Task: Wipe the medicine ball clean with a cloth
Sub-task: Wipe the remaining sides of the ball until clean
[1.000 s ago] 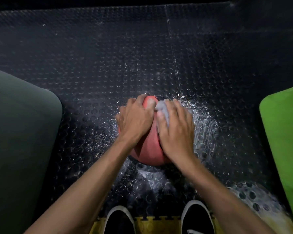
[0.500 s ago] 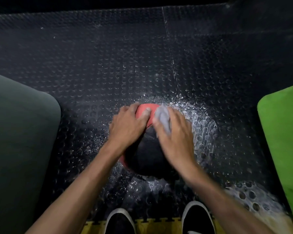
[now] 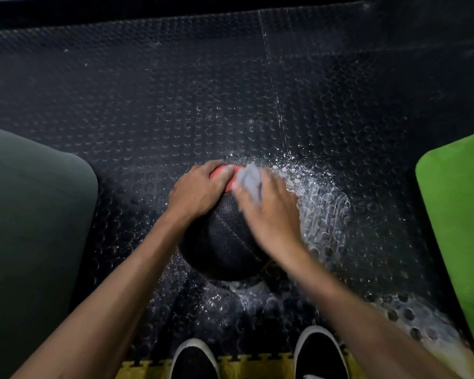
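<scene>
Medicine ball (image 3: 225, 242), seen from my head view: it sits on the black studded floor (image 3: 175, 105) directly ahead of my two shoes (image 3: 195, 359), roughly midway between a dark grey mat (image 3: 30, 214) on my left side and a bright green mat (image 3: 457, 209) on my right side. The near and upper surface of the ball that faces me is black and textured, crossed by a thin seam, while a red panel shows only at its far edge, between my two hands. My left hand (image 3: 197, 190) rests on the upper left of the ball, its fingers curled over the far red rim, so that its grip is clasped round the ball itself. My right hand (image 3: 271, 214) lies on the upper right of the ball and appears motion-blurred; its grip is closed on a pale grey cloth (image 3: 249, 180), which bunches out past the fingers and touches the ball beside the red panel. The tips of my left fingers lie just beside the cloth; whether they touch it I cannot tell. White powdery specks and smears (image 3: 320, 203) cover the floor to the right of and behind the ball, with further pale residue on the floor near my right forearm at the lower right. A strip of yellow interlocking floor tile (image 3: 255, 365) shows at the bottom edge, between and beside my shoes.
</scene>
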